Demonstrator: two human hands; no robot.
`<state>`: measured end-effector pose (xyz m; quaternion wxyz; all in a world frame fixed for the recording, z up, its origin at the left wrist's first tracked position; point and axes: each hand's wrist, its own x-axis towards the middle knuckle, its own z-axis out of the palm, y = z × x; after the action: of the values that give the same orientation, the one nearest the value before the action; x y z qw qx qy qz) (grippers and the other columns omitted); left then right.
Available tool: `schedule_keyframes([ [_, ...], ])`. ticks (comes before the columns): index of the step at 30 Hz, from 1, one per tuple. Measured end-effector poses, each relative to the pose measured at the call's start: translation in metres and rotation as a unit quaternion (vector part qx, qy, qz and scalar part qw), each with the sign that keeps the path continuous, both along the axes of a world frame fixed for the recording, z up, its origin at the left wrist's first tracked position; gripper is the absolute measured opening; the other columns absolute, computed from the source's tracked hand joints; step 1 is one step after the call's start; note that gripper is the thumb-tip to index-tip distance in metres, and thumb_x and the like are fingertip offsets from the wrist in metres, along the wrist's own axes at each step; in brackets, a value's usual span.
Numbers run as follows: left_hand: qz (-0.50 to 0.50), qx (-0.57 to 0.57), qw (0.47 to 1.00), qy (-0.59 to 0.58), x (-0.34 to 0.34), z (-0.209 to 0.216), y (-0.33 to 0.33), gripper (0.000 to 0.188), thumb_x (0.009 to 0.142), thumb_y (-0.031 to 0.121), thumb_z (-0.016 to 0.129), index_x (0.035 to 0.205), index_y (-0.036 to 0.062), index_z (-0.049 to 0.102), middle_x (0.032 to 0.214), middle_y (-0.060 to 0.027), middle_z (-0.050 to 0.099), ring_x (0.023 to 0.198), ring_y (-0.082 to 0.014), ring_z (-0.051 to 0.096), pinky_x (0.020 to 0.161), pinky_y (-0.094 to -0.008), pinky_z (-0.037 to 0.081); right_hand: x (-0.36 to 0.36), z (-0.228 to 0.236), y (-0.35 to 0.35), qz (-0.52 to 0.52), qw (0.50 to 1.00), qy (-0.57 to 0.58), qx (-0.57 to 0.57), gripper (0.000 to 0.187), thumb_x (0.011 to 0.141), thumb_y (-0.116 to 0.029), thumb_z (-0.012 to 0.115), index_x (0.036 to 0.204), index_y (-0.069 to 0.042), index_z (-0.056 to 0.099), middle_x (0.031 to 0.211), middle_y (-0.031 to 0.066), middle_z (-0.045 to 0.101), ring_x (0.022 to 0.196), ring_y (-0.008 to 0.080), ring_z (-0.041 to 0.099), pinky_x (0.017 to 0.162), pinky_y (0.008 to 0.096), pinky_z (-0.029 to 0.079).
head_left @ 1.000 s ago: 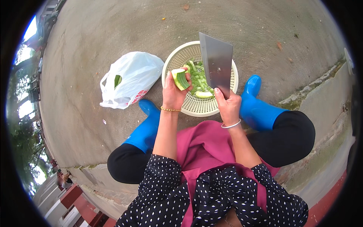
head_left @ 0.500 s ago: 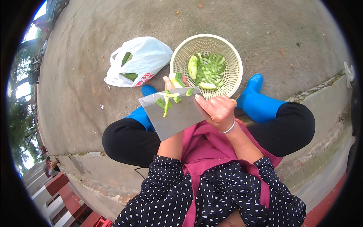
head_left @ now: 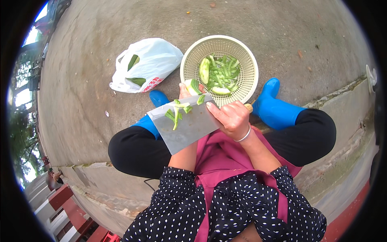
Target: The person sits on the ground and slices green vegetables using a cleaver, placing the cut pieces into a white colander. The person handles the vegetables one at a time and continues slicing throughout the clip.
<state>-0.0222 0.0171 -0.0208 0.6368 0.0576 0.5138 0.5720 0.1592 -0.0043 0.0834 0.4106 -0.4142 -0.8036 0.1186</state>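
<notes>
My right hand (head_left: 231, 119) is closed round the handle of a broad cleaver (head_left: 181, 131), whose flat blade spreads to the left over my left forearm. Several green peel strips (head_left: 175, 113) cling to the blade's face. Behind its far edge, my left hand (head_left: 184, 91) grips a partly peeled pale green gourd-like vegetable (head_left: 193, 87); most of that hand is hidden by the blade. Just beyond stands a cream plastic colander (head_left: 250, 60). Inside it lie cut green pieces (head_left: 225, 72) and two larger peeled chunks (head_left: 204, 71).
A white plastic bag (head_left: 155, 58) with dark green vegetables (head_left: 137, 81) inside rests on the concrete ground (head_left: 100, 36), left of the colander. My blue boots (head_left: 278, 111) flank the work area. A low concrete ledge (head_left: 334, 161) runs behind my legs.
The cleaver has tilted slightly, its near corner lower and its face turned a little. Both hands keep their hold, and the peel strips remain on the blade.
</notes>
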Motion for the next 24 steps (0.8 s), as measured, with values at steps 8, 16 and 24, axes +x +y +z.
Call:
schedule_keyframes([
  [8,-0.034,0.021,0.999,-0.031,0.001,0.009,0.003,0.043,0.093,0.038,0.059,0.118,0.0033,0.056,0.099,-0.0102,0.062,0.079,-0.0205,0.061,0.067,-0.0326,0.051,0.003,-0.004,0.003,0.001,1.000,-0.005,-0.007,0.032,0.069,-0.010,0.071,0.102,-0.012,0.071,0.056,-0.0013,0.042,0.049,0.0162,0.049,0.048,0.0321,0.035],
  [16,-0.038,0.036,0.999,-0.011,0.003,0.008,0.004,0.044,0.095,0.042,0.055,0.117,0.0052,0.056,0.101,-0.0094,0.063,0.084,-0.0198,0.061,0.072,-0.0326,0.052,0.007,-0.016,0.008,-0.009,1.000,-0.011,-0.005,0.032,0.070,-0.009,0.071,0.102,-0.012,0.071,0.056,-0.0012,0.043,0.050,0.0164,0.050,0.048,0.0325,0.035],
  [24,-0.041,0.047,0.994,0.090,0.000,-0.015,-0.013,0.044,0.097,0.046,0.050,0.117,0.0072,0.056,0.103,-0.0086,0.063,0.089,-0.0190,0.061,0.077,-0.0327,0.052,0.009,-0.030,0.012,-0.029,0.999,-0.014,-0.009,0.032,0.072,-0.009,0.072,0.104,-0.011,0.071,0.056,-0.0004,0.043,0.049,0.0181,0.049,0.048,0.0336,0.036],
])
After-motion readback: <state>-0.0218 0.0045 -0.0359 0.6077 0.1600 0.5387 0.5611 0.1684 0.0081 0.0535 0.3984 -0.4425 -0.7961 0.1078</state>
